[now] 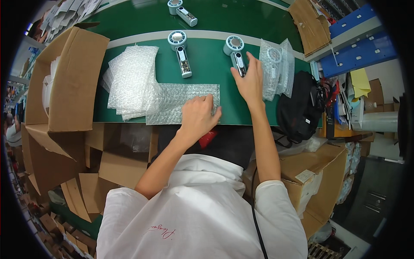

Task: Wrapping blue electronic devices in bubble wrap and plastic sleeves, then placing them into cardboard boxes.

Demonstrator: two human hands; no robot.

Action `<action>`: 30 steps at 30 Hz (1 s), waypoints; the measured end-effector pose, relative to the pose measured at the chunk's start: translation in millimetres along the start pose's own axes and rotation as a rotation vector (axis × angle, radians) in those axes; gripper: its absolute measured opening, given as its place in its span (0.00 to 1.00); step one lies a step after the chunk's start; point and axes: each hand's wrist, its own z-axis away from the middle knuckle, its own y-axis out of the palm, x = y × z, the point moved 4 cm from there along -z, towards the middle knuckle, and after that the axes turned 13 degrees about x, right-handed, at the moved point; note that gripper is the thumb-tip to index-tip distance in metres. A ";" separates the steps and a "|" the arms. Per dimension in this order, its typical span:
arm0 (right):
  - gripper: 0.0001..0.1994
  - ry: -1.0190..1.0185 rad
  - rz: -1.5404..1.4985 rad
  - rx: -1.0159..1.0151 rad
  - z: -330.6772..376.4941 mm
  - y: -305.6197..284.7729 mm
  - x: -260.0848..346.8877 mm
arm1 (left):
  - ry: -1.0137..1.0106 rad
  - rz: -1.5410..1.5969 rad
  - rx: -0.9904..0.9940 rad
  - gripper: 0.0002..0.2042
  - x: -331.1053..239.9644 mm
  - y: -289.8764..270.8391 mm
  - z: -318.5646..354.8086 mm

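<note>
Left hand (pixel 197 115) is pressing flat, fingers curled down, on a clear bubble-wrap sheet (pixel 181 102) lying on the green table (pixel 207 64); it is pinning the sheet, not closing around it. Right hand (pixel 250 80) is reaching to 1 o'clock, fingers draping over the handle of a handheld fan (pixel 235 49); whether the fingers are actually clamping it I cannot tell, palm is hiding the contact.

Progress, as a judgement: early in this cycle. Sheet is laid out flat and bare, the fan is not on it yet. 1 fan wrapped in bubble wrap (pixel 276 69) is sitting just beside the right hand at 3 o'clock, so at least 1 looks done. 2 more bare fans are waiting: second fan (pixel 180 52) at 11 o'clock, third fan (pixel 181 11) farther up at 12 o'clock.

Materials: fans are hard pale-blue plastic with round grilled heads and silvery oblong handles. Bubble wrap is thin, translucent, dimpled, limp. Stack of bubble-wrap sheets (pixel 129 80) is lying at 10 o'clock, touching the flat sheet. Open brown cardboard box (pixel 64 82) is at 9 o'clock, matte, creased. Black bag (pixel 297 110) is slumping soft at 3 o'clock.
</note>
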 end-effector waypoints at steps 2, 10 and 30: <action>0.19 0.054 -0.078 0.100 -5.4 2.5 -2.8 | 0.007 0.034 -0.006 0.10 4.1 -0.8 0.6; 0.20 0.332 -1.469 0.553 42.9 -9.6 6.2 | 0.170 0.384 -0.060 0.05 26.0 -4.5 4.5; 0.23 0.096 -0.574 0.609 98.2 -28.6 32.4 | -0.037 1.518 0.054 0.04 74.1 2.7 3.7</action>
